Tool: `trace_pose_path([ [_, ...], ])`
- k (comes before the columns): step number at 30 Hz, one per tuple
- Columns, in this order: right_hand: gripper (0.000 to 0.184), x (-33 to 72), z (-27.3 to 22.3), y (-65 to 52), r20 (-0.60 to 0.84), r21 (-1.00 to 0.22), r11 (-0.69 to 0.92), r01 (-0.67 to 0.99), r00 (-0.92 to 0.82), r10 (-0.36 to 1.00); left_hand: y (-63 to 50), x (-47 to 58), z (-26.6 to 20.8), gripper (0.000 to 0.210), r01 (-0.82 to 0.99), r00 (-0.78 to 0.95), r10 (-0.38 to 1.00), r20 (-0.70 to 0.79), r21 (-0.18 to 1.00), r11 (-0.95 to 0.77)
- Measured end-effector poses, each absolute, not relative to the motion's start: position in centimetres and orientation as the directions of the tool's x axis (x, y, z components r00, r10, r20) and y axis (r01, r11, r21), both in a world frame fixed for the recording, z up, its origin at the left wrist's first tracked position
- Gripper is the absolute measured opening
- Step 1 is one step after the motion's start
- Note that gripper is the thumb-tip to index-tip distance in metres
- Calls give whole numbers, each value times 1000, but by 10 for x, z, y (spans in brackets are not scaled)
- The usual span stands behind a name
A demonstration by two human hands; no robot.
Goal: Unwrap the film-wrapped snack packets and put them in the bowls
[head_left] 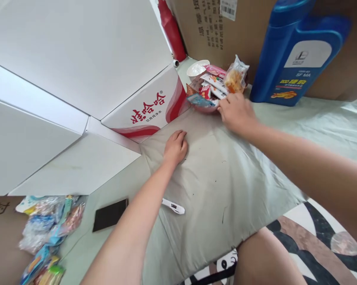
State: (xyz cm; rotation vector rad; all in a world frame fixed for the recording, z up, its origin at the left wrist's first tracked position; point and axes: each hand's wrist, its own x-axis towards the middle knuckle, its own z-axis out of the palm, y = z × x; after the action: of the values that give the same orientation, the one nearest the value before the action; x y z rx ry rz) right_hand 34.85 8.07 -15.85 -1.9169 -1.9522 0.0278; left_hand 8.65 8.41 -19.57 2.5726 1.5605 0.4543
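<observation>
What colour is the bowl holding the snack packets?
The bowl is pinkish, seen in the head view.

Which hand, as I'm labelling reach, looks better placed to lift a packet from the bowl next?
The right hand, most likely: its fingers are at the edge of the bowl, close to the packets. Whether they grip anything is unclear. The left hand rests on the cloth, apart from the bowl.
</observation>
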Motion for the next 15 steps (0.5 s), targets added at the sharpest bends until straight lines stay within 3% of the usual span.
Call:
trace_pose_path([
  [4, 39, 354, -155, 116, 259, -336, 16, 942, 76, 963, 82, 86, -197, 44, 870, 416, 892, 176, 207, -447],
  [15, 54, 324, -161, 184, 310, -475, 107, 873, 52, 949, 78, 86, -198, 43, 885, 412, 895, 171, 158, -437],
])
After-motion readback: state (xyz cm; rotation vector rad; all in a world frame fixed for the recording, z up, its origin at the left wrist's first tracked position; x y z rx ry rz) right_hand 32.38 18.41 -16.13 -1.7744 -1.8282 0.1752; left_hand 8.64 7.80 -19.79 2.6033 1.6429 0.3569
